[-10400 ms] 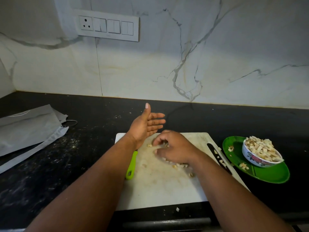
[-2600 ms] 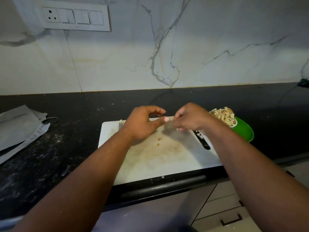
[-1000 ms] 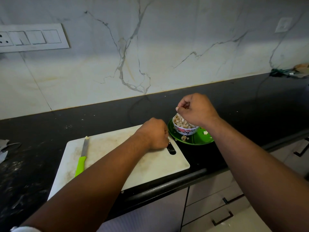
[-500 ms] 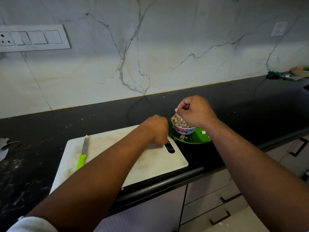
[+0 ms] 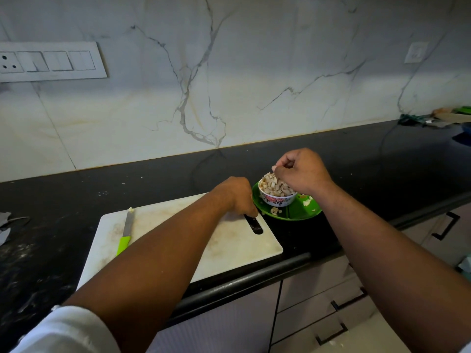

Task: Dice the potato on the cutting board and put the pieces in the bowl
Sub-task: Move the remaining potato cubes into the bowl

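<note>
Fingers of right hand (image 5: 303, 171) pinched together over heaped bowl (image 5: 277, 198), prob dropping last potato bits. Left hand (image 5: 235, 196) curled at cutting board (image 5: 178, 233) far-right edge, contents hidden. Board looks cleared; task nearly done, strays on green plate (image 5: 300, 212).

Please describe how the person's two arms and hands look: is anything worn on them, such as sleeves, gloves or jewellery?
Both forearms are bare. The left hand and the right hand wear no gloves, and no ring, watch or bracelet shows. A white sleeve covers the left upper arm, ending near the elbow. At the right arm, only a sliver of white shows at the picture's bottom corner.
</note>
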The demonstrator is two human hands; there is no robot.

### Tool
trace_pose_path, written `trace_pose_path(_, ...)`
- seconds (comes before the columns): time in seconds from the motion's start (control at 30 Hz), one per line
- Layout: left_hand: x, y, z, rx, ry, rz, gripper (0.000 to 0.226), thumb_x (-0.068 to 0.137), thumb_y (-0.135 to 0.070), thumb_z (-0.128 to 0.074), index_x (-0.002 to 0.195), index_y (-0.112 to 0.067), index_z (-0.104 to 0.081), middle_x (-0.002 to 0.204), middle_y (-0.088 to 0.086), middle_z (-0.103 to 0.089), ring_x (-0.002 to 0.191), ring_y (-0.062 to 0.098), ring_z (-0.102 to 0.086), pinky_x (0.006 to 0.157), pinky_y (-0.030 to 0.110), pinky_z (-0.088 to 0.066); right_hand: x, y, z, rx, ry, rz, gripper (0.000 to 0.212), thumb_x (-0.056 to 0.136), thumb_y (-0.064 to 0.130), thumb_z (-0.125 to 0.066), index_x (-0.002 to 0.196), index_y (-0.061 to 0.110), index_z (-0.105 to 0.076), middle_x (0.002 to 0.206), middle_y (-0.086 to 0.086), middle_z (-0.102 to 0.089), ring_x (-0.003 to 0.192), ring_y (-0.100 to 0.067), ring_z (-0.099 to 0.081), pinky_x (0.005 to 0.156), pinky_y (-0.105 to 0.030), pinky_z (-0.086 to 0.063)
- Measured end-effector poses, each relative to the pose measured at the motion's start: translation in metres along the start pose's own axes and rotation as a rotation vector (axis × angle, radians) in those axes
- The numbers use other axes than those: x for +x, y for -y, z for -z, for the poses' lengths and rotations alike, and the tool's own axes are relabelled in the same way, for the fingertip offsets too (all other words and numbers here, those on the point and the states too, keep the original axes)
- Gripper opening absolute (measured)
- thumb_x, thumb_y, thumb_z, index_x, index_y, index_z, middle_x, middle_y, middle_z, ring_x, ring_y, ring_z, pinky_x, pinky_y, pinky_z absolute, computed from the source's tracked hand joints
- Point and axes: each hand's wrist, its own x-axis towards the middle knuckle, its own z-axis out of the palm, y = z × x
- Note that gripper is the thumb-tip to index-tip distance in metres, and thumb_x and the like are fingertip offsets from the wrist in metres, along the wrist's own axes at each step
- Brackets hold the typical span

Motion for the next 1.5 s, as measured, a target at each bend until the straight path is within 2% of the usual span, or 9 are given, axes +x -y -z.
trace_pose_path(0.17,-0.001,0.011,0.012,-0.188,-0.048,0.04,0.024,0.082,-0.029,-0.078,0.082,-0.005,-0.078,0.072,0.006,-0.066,0.071,0.014,-0.06,0.072,0.035,-0.054,0.001,-0.01,0.016,0.007,-0.011,-0.034,0.009,0.084,0.029,-0.075,0.077,0.026,-0.072,0.077,0.015,-0.069,0.076,0.001,-0.064,0.058,-0.019,-0.047)
trace_pose_path(0.27,0.002,0.01,0.027,-0.413,-0.226,0.033,0.017,0.081,-0.018,-0.079,0.08,-0.001,-0.079,0.076,0.011,-0.076,0.069,0.019,-0.07,0.083,0.042,-0.064,0.002,-0.015,0.019,0.025,-0.018,-0.058,0.01,0.084,0.029,-0.075,0.076,0.025,-0.072,0.077,0.014,-0.07,0.076,-0.001,-0.065,0.059,-0.021,-0.048)
trace_pose_path(0.4,0.008,-0.019,0.041,-0.592,-0.386,-0.051,0.007,0.082,-0.011,-0.08,0.075,-0.009,-0.082,0.071,0.0,-0.077,0.072,0.017,-0.076,0.081,0.041,-0.065,0.005,-0.011,0.018,0.038,-0.018,-0.069,0.01,0.086,0.028,-0.073,0.076,0.024,-0.073,0.075,0.012,-0.069,0.074,-0.001,-0.065,0.057,-0.021,-0.048)
trace_pose_path(0.67,0.028,-0.039,0.036,-0.445,-0.357,-0.119,0.011,0.094,-0.013,-0.073,0.097,-0.016,-0.083,0.097,-0.005,-0.079,0.087,0.005,-0.07,0.087,0.029,-0.059,0.017,-0.02,0.016,-0.075,0.098,-0.105,0.027,0.086,0.006,-0.062,0.103,0.024,-0.073,0.102,0.007,-0.072,0.1,-0.009,-0.065,0.087,-0.032,-0.056)
trace_pose_path(0.83,0.021,-0.033,0.038,-0.555,-0.368,-0.143,0.021,0.089,-0.004,-0.076,0.104,-0.019,-0.08,0.087,-0.009,-0.074,0.086,0.004,-0.071,0.088,0.028,-0.059,0.016,-0.017,0.016,-0.108,0.069,-0.097,0.021,0.082,0.013,-0.073,0.09,0.031,-0.067,0.084,0.012,-0.068,0.084,-0.006,-0.066,0.065,-0.021,-0.049)
trace_pose_path(1.07,-0.017,0.017,0.054,-0.758,-0.305,-0.148,0.037,0.092,0.008,-0.058,0.098,-0.023,-0.076,0.086,0.004,-0.077,0.072,0.014,-0.07,0.069,0.024,-0.056,0.001,0.022,0.0,-0.005,-0.069,0.087,0.017,0.081,0.012,-0.064,0.089,0.024,-0.072,0.077,0.014,-0.067,0.073,-0.001,-0.063,0.066,-0.017,-0.05)
trace_pose_path(1.27,-0.068,0.11,0.03,-1.005,-0.425,-0.006,0.027,0.108,-0.008,-0.049,0.108,-0.021,-0.074,0.073,0.006,-0.07,0.063,0.016,-0.063,0.06,0.023,-0.051,-0.029,0.076,-0.076,0.098,0.245,0.191,0.019,0.082,0.011,-0.065,0.089,0.026,-0.074,0.076,0.015,-0.068,0.07,0.004,-0.063,0.069,-0.016,-0.051)
trace_pose_path(1.4,-0.1,0.154,0.01,-1.065,-0.587,0.14,0.021,0.108,-0.011,-0.054,0.11,-0.022,-0.071,0.072,0.006,-0.068,0.06,0.015,-0.059,0.061,0.024,-0.052,-0.045,0.102,-0.128,-0.117,0.429,0.176,0.04,0.084,0.012,-0.058,0.119,0.026,-0.07,0.116,0.006,-0.069,0.104,-0.011,-0.065,0.092,-0.029,-0.053)
trace_pose_path(1.5,-0.113,0.164,-0.007,-1.087,-0.608,0.208,0.02,0.105,-0.007,-0.057,0.112,-0.019,-0.072,0.075,0.005,-0.068,0.061,0.011,-0.059,0.064,0.023,-0.056,-0.052,0.116,-0.145,-0.351,0.543,0.2,0.042,0.085,0.016,-0.056,0.125,0.023,-0.064,0.124,-0.005,-0.064,0.109,-0.025,-0.06,0.088,-0.033,-0.052)
